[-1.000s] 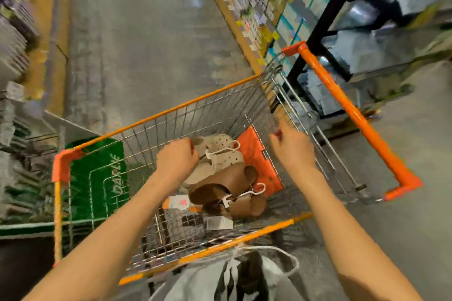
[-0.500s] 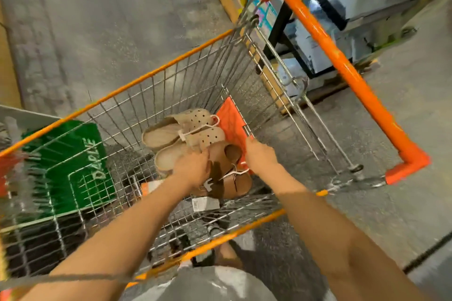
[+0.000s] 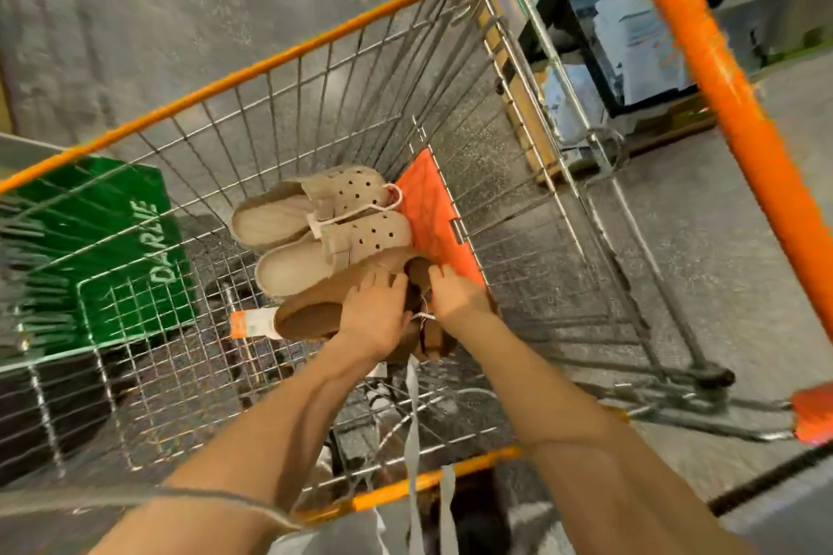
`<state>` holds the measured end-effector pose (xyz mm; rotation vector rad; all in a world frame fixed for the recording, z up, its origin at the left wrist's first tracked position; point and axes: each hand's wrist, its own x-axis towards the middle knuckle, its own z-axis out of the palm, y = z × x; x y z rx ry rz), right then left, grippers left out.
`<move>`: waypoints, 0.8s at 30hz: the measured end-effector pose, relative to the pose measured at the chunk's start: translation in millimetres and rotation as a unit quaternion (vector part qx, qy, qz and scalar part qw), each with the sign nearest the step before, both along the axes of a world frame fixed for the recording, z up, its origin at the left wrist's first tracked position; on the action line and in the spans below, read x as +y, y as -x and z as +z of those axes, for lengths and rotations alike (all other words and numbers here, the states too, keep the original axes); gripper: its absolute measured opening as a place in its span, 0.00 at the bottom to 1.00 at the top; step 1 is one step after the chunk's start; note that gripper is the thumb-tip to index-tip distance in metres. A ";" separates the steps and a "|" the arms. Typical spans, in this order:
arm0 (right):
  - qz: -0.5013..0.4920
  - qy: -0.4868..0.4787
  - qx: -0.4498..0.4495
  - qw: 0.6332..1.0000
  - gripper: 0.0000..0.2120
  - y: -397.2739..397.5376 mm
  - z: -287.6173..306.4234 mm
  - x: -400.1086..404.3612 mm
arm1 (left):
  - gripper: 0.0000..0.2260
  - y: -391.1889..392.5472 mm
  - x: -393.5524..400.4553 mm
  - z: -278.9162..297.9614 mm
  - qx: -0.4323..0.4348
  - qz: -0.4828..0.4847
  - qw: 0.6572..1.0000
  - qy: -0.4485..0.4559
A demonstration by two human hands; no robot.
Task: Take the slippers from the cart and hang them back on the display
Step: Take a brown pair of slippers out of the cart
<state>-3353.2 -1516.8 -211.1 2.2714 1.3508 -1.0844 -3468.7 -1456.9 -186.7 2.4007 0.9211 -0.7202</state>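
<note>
Head view, the only one: looking down into a wire cart (image 3: 315, 72) with orange rim and handle, parked on a grey floor beside shelving at upper right. Two pairs of slippers lie in the basket against the orange child-seat flap (image 3: 435, 212). The beige slippers (image 3: 324, 230), perforated on the toes and joined on a white hanger, lie untouched on the far side, soles of the footbeds up. The brown slippers (image 3: 311, 306) lie just nearer, partly under both hands. The left hand (image 3: 374, 315) rests on top of the brown pair with fingers spread and bent over the upper; a grasp looks to be forming, but I cannot tell that the fingers close round it. The right hand (image 3: 455, 291) is down at the toe end beside a white hanger hook, fingertips curled at the slipper's edge; whether it pinches the hanger or the slipper is hidden. An orange-and-white tag (image 3: 252, 322) sticks out at the brown pair's heel. A green sign (image 3: 112, 239) shows through the cart's far side. Progress, as judged: early. Neither pair is out of the cart, no display hook is in sight, so lifting, carrying and hanging both pairs all remain.
</note>
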 end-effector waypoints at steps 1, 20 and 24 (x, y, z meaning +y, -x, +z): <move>0.000 0.000 0.004 1.000 0.19 -0.7 -3.9 -1.3 | 0.22 -2.4 -1.6 -2.7 0.005 -0.004 1.000 0.004; 0.173 0.010 -0.035 0.984 0.13 -7.3 15.5 13.0 | 0.22 -5.3 3.0 -18.0 0.035 -0.057 0.996 0.059; 0.243 -0.068 -0.004 0.968 0.14 -11.3 56.5 25.3 | 0.21 11.2 15.7 -1.9 0.033 -0.022 0.998 0.055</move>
